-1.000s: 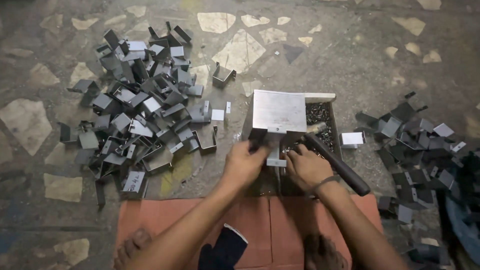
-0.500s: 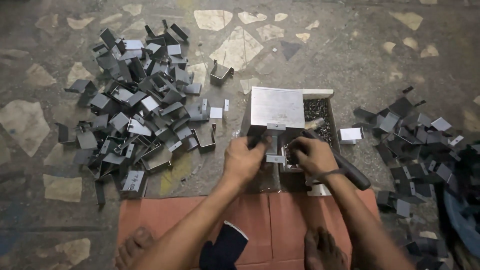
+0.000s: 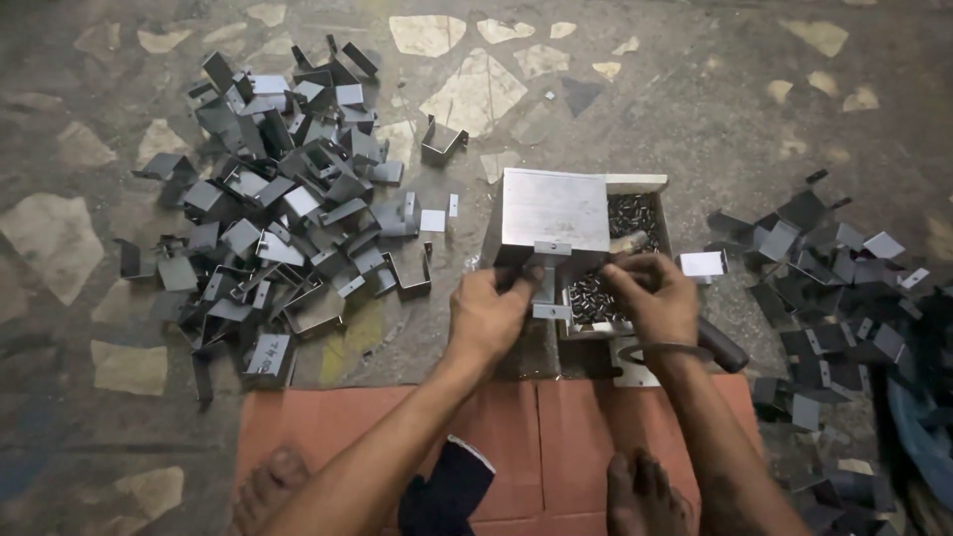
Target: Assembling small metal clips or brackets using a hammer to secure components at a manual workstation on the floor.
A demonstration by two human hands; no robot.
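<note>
On the floor (image 3: 695,89), a pile of brackets (image 3: 288,218) lies left of the metal block (image 3: 554,208); the tray of screws (image 3: 620,258) is just right, more brackets (image 3: 824,268) further right.

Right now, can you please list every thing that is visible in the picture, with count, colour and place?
bent metal brackets: large pile, too many to count, grey, on the floor at left
darker bracket pile: many, dark grey, on the floor at right
metal block: one, light grey, centre, above the hands
small bracket: one, grey, between the two hands
tray of small parts: one, pale rim, dark small pieces inside, right of the block
dark handle: one, black, by the right wrist
mat: one, reddish, bottom centre
floor: grey stone with pale chips
feet: two, bottom
left hand: on the small bracket
right hand: over the tray
</note>
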